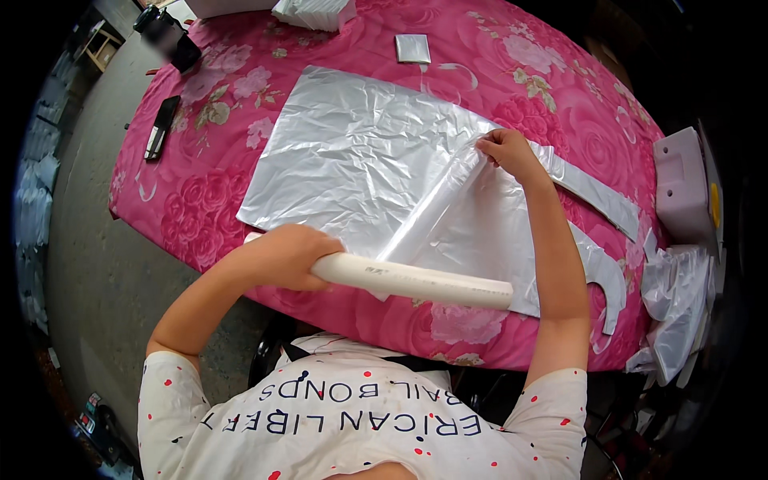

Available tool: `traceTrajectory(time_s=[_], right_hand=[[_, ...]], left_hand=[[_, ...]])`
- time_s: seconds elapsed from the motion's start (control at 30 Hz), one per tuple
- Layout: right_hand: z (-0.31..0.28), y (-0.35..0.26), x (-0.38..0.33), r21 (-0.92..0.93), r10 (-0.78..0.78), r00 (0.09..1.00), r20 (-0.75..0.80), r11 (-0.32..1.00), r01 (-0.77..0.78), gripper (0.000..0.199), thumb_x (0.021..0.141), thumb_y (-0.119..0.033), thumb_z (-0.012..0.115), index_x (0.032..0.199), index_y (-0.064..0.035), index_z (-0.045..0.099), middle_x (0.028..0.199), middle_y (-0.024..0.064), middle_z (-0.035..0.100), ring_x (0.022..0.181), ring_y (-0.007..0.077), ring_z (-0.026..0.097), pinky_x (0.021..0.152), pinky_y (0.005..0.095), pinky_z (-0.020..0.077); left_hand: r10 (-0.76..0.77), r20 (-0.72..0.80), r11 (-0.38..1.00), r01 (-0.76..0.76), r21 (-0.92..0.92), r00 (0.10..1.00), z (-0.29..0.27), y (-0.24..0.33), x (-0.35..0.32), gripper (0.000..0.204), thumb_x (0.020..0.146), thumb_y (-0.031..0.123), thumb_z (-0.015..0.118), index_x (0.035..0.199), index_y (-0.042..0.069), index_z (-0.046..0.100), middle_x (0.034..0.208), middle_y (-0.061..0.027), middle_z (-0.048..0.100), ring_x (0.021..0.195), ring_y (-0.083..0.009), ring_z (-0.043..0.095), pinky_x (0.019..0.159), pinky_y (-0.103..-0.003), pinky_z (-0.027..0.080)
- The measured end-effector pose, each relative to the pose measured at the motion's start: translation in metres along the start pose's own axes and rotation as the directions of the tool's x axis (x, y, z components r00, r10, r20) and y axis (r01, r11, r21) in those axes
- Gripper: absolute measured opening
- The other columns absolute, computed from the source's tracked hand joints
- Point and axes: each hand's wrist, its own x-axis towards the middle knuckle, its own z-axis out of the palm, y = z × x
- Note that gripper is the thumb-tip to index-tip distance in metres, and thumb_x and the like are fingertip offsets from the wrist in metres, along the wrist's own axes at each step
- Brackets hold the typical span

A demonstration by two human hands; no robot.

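Note:
My left hand (292,254) is wrapped round a white plastic pipe (424,286), which it holds level above the near edge of the table. Beneath and beyond the pipe lies a large silver plastic bag (336,148), flat and wrinkled. Its two handle strips (596,198) point to the right. With fingertips pinched together, my right hand (509,152) grips the top layer of the bag near its far edge. A fold of that layer rises in a slanting ridge between the right hand and the pipe.
A pink flowered cloth (204,212) covers the table. Farther back are a small folded silver packet (413,48), a white stack (316,13) and a dark bottle (172,40). A flat black object (162,128) lies at left. Clear plastic bags (676,296) and a pink bin (682,188) stand at right.

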Motion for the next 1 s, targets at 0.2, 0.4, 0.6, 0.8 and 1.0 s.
traceTrajectory(time_s=[0.2, 0.4, 0.6, 0.8, 1.0], right_hand=[[0.016, -0.017, 0.013, -0.052, 0.009, 0.997, 0.082, 0.999, -0.005, 0.016, 0.077, -0.016, 0.065, 0.077, 0.0, 0.064, 0.059, 0.001, 0.056, 0.051, 0.008, 0.048, 0.05, 0.0238, 0.0382], [0.014, -0.017, 0.02, -0.059, 0.059, 0.987, 0.147, 0.997, -0.051, 0.02, 0.079, -0.019, 0.064, 0.085, 0.0005, 0.063, 0.066, 0.0019, 0.057, 0.057, 0.0081, 0.049, 0.055, 0.0239, 0.0392], [0.028, -0.033, -0.029, 0.177, -0.046, 0.944, -0.326, 0.978, 0.108, 0.038, 0.085, -0.027, 0.061, 0.109, 0.0012, 0.057, 0.103, 0.0112, 0.058, 0.087, 0.0157, 0.054, 0.076, 0.0292, 0.0446], [0.095, -0.038, -0.164, -0.427, -0.476, 0.879, 0.028, 0.79, 0.441, 0.041, 0.076, -0.016, 0.065, 0.115, -0.0042, 0.056, 0.107, 0.0128, 0.057, 0.098, 0.0296, 0.054, 0.085, 0.039, 0.043], [0.081, -0.019, -0.138, -0.437, -0.514, 0.857, 0.028, 0.765, 0.473, 0.045, 0.075, -0.006, 0.064, 0.119, -0.0086, 0.055, 0.11, 0.0109, 0.058, 0.098, 0.0299, 0.054, 0.086, 0.038, 0.0437]], left_hand=[[0.497, -0.408, 0.805, -0.231, 0.547, 0.766, 0.008, -0.001, 0.08, 0.048, 0.069, 0.026, 0.072, 0.109, 0.005, 0.055, 0.102, -0.009, 0.059, 0.094, -0.0262, 0.056, 0.083, -0.038, 0.046], [0.587, -0.041, 0.76, -0.533, 0.371, 0.809, 0.076, 0.001, 0.068, 0.072, 0.082, 0.051, 0.05, 0.126, -0.005, 0.041, 0.134, -0.019, 0.039, 0.125, -0.0305, 0.037, 0.105, -0.042, 0.028], [0.479, -0.025, 0.824, -0.439, 0.359, 0.878, 0.108, -0.001, 0.059, 0.089, 0.08, 0.061, 0.04, 0.137, -0.006, 0.026, 0.145, -0.0204, 0.022, 0.136, -0.0303, 0.02, 0.11, -0.043, 0.016], [0.396, -0.079, 0.873, -0.349, 0.34, 0.915, 0.124, 0.015, 0.051, 0.089, 0.08, 0.06, 0.042, 0.138, -0.005, 0.025, 0.146, -0.0199, 0.021, 0.138, -0.0288, 0.017, 0.111, -0.043, 0.014], [0.353, -0.086, 0.886, -0.304, 0.35, 0.932, 0.13, 0.022, 0.046, 0.09, 0.08, 0.06, 0.043, 0.139, -0.005, 0.024, 0.148, -0.019, 0.017, 0.139, -0.028, 0.013, 0.111, -0.043, 0.011]])
